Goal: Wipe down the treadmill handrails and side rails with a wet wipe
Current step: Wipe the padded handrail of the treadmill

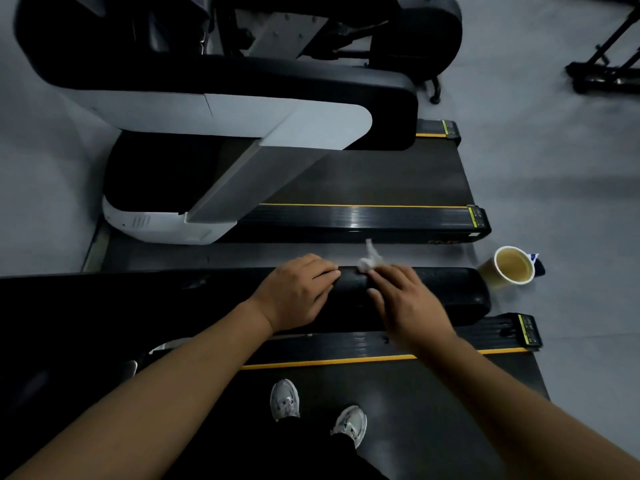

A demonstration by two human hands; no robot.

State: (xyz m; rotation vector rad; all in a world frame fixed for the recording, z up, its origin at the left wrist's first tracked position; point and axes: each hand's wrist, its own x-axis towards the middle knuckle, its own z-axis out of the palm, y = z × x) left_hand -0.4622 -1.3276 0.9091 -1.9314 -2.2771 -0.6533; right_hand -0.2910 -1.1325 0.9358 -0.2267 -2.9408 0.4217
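forearms (173, 393) reach in from the bottom edge, nearest the lens, both ending on the black padded handrail (450, 292).

wet wipe (370, 261): bunched white, sitting on the top far edge of the handrail, at the fingertips of the right hand (405, 299), with a tail sticking up. the right hand lies across the rail with fingers extended over the wipe; the hand is blurred, so i cannot tell whether it pinches the wipe or only presses it down.

left hand (299, 292): just beside the wipe, fingers curled over the top of the handrail, gripping it as a brace.

judgement on the step: the wipe is bunched small, so little of it meets the pad. it would do better spread flat under the palm, drawn in long overlapping strokes toward the rounded end, then wrapped over the far and near faces. the bracing hand covers a patch that will need its own pass.

side rail (346, 344), with a yellow stripe, lies directly below the handrail and looks not yet attended to. white shoes (284, 400) stand on the belt (433, 410).

hazard noted — an open cup (512, 265) of pale liquid stands on the floor (571, 202) near the rail's end. a neighbouring treadmill (363, 181) lies beyond.
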